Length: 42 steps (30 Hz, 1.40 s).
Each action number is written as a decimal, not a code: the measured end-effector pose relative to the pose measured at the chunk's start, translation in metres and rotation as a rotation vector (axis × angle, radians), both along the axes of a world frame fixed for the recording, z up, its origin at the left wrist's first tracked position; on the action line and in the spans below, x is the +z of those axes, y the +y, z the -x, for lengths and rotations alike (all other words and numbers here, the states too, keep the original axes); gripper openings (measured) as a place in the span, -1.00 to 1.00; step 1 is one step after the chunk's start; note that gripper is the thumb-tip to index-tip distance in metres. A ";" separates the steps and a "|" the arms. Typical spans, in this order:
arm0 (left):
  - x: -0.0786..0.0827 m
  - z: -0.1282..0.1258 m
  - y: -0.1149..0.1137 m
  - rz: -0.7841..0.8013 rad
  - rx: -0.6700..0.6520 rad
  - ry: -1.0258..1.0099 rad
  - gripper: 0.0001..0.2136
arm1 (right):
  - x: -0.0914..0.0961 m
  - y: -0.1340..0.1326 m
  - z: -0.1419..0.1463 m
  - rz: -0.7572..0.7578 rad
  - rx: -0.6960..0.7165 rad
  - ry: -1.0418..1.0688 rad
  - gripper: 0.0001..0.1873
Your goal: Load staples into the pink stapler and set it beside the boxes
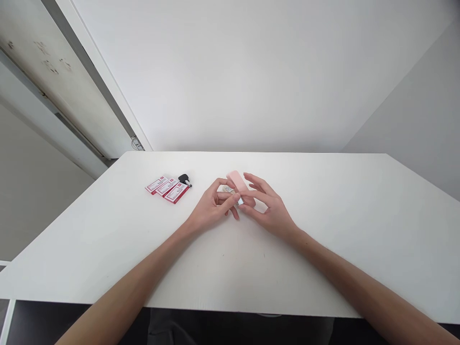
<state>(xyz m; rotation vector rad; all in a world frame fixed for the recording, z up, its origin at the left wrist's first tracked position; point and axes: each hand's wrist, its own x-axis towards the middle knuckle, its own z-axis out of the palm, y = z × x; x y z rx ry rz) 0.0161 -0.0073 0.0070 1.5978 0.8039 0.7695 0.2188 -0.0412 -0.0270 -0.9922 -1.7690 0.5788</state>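
Note:
Above the middle of the table, my left hand (214,201) holds a small flat beige piece (227,189) with dark marks on it, and its thumb presses near a pale bluish-white end (240,201). From the other side my right hand (268,203) pinches that pale end between thumb and index finger, its other fingers lifted. Just behind the hands is a pink, rounded, elongated object (236,178), partly covered by my fingers. I cannot make out exactly what the beige piece is.
Left of my hands, several red-and-white cards or packets (166,188) lie overlapping on the white table (323,268). A small black object (183,178) with a shiny metal part touches them. A white wall (244,76) rises behind the table's far edge.

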 end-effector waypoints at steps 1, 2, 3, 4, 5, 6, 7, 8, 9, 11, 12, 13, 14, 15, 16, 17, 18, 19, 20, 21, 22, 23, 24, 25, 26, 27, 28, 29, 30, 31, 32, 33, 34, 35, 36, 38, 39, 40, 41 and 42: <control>0.000 0.000 0.000 0.004 0.006 0.003 -0.63 | 0.000 0.000 0.000 -0.001 -0.001 0.005 -0.76; 0.000 -0.001 0.000 0.008 0.016 0.005 -0.63 | 0.000 0.001 0.001 0.003 -0.005 0.017 -0.78; 0.000 -0.001 0.000 0.009 0.024 0.009 -0.64 | 0.001 0.001 0.001 0.013 -0.015 0.037 -0.79; 0.000 -0.001 0.000 0.005 0.030 0.017 -0.65 | 0.001 0.001 0.000 0.031 -0.031 0.071 -0.80; -0.001 -0.002 0.000 -0.008 0.035 0.029 -0.65 | 0.002 0.002 0.000 0.060 -0.050 0.120 -0.80; -0.002 -0.001 0.000 -0.035 0.039 0.050 -0.65 | 0.003 0.003 -0.001 0.103 -0.071 0.181 -0.79; -0.004 -0.001 0.000 -0.081 0.046 0.082 -0.63 | 0.003 0.004 -0.002 0.161 -0.092 0.248 -0.77; -0.007 0.000 0.001 -0.150 0.058 0.130 -0.62 | 0.004 0.004 -0.003 0.238 -0.102 0.312 -0.73; -0.009 0.000 0.001 -0.249 0.081 0.186 -0.61 | 0.004 0.005 -0.004 0.328 -0.098 0.372 -0.68; -0.015 0.002 0.003 -0.535 0.144 0.294 -0.65 | 0.004 0.007 -0.006 0.498 -0.056 0.462 -0.59; -0.018 0.003 0.003 -0.696 0.180 0.333 -0.69 | 0.004 0.007 -0.006 0.560 -0.024 0.495 -0.56; -0.019 0.004 0.004 -0.846 0.223 0.357 -0.75 | 0.004 0.007 -0.007 0.601 0.007 0.523 -0.54; -0.021 0.004 0.005 -0.970 0.269 0.370 -0.82 | 0.004 0.008 -0.007 0.618 0.032 0.546 -0.54; -0.021 0.005 0.005 -1.060 0.314 0.380 -0.87 | 0.004 0.008 -0.007 0.616 0.046 0.565 -0.55; -0.020 0.005 0.006 -1.115 0.349 0.394 -0.87 | 0.004 0.008 -0.006 0.608 0.050 0.580 -0.57; -0.019 0.005 0.006 -1.144 0.368 0.415 -0.83 | 0.005 0.009 -0.006 0.597 0.046 0.593 -0.58; -0.018 0.005 0.006 -1.155 0.360 0.441 -0.78 | 0.005 0.009 -0.006 0.586 0.036 0.605 -0.60; -0.017 0.005 0.006 -1.153 0.325 0.473 -0.73 | 0.005 0.009 -0.007 0.575 0.020 0.616 -0.61; -0.016 0.005 0.006 -1.143 0.276 0.506 -0.69 | 0.006 0.010 -0.007 0.567 0.005 0.625 -0.63; -0.016 0.005 0.006 -1.127 0.228 0.535 -0.65 | 0.006 0.010 -0.007 0.561 -0.008 0.631 -0.65; -0.017 0.005 0.007 -1.110 0.189 0.559 -0.63 | 0.005 0.010 -0.008 0.557 -0.017 0.634 -0.66; -0.017 0.005 0.008 -1.090 0.164 0.573 -0.60 | 0.005 0.011 -0.008 0.557 -0.022 0.634 -0.67; -0.019 0.006 0.009 -1.069 0.149 0.578 -0.58 | 0.004 0.011 -0.008 0.557 -0.025 0.631 -0.67; -0.020 0.007 0.011 -1.045 0.139 0.576 -0.57 | 0.004 0.011 -0.008 0.559 -0.029 0.624 -0.67; -0.022 0.007 0.012 -1.015 0.129 0.570 -0.55 | 0.004 0.011 -0.009 0.563 -0.034 0.615 -0.67; -0.023 0.008 0.013 -0.982 0.119 0.563 -0.54 | 0.003 0.011 -0.009 0.566 -0.040 0.607 -0.67; -0.025 0.008 0.014 -0.946 0.114 0.560 -0.52 | 0.003 0.011 -0.009 0.570 -0.045 0.602 -0.66; -0.026 0.008 0.015 -0.912 0.117 0.561 -0.50 | 0.003 0.011 -0.009 0.572 -0.049 0.599 -0.66; -0.027 0.008 0.016 -0.885 0.134 0.565 -0.49 | 0.004 0.011 -0.009 0.573 -0.050 0.597 -0.66; -0.027 0.008 0.016 -0.863 0.166 0.575 -0.48 | 0.004 0.011 -0.009 0.574 -0.050 0.594 -0.66; -0.028 0.008 0.017 -0.847 0.208 0.593 -0.47 | 0.004 0.010 -0.009 0.576 -0.050 0.591 -0.65; -0.028 0.008 0.018 -0.834 0.260 0.619 -0.47 | 0.005 0.010 -0.009 0.581 -0.051 0.586 -0.65; -0.028 0.009 0.020 -0.822 0.313 0.652 -0.46 | 0.005 0.010 -0.009 0.587 -0.053 0.580 -0.65; -0.028 0.010 0.021 -0.812 0.365 0.690 -0.45 | 0.005 0.010 -0.009 0.594 -0.055 0.573 -0.65; -0.029 0.012 0.023 -0.803 0.412 0.729 -0.44 | 0.005 0.009 -0.009 0.600 -0.056 0.565 -0.64; -0.029 0.017 0.027 -0.801 0.495 0.785 -0.43 | 0.005 0.009 -0.010 0.606 -0.058 0.550 -0.63; -0.029 0.020 0.029 -0.811 0.531 0.799 -0.43 | 0.005 0.009 -0.010 0.607 -0.057 0.543 -0.62; -0.030 0.022 0.031 -0.828 0.565 0.806 -0.43 | 0.004 0.010 -0.010 0.607 -0.058 0.539 -0.62; -0.030 0.024 0.033 -0.848 0.598 0.810 -0.42 | 0.004 0.010 -0.010 0.608 -0.058 0.535 -0.61; -0.031 0.026 0.034 -0.869 0.627 0.812 -0.41 | 0.004 0.010 -0.010 0.609 -0.056 0.533 -0.60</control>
